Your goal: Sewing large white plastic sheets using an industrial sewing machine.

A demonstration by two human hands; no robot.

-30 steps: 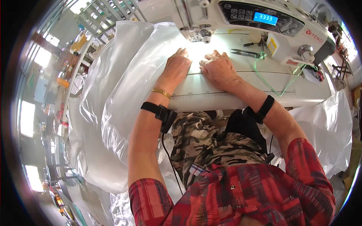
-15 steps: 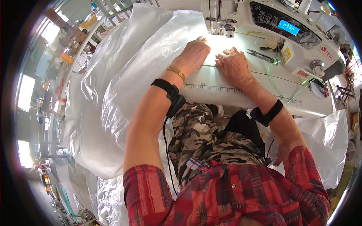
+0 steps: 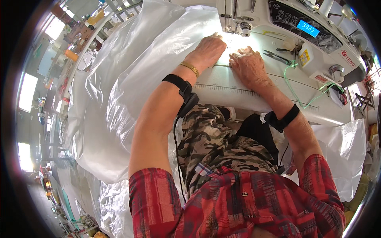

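Observation:
A sheet of thin, translucent white plastic (image 3: 154, 51) spreads in folds over the left side of the sewing table. At its edge, just left of the sewing machine's (image 3: 258, 20) needle area, my left hand (image 3: 210, 49) rests with fingers curled, closed on the plastic. My right hand (image 3: 250, 66) lies on the bed of the machine, right of the needle area, its fingers bent together and tips pointing down. What these right fingers hold, if anything, is lost in the bright lamp glare. A small gap separates the two hands.
Thread snips (image 3: 278, 58) lie right of my right hand, with green string (image 3: 291, 89) trailing beside them. A ruler scale (image 3: 234, 89) runs along the table's near edge. More white plastic (image 3: 339, 154) hangs at the right. A control panel (image 3: 305, 25) glows on the machine head.
My left hand has shifted slightly right and up toward the needle area. My right hand has hardly moved on the machine bed. The whole view has tilted a little.

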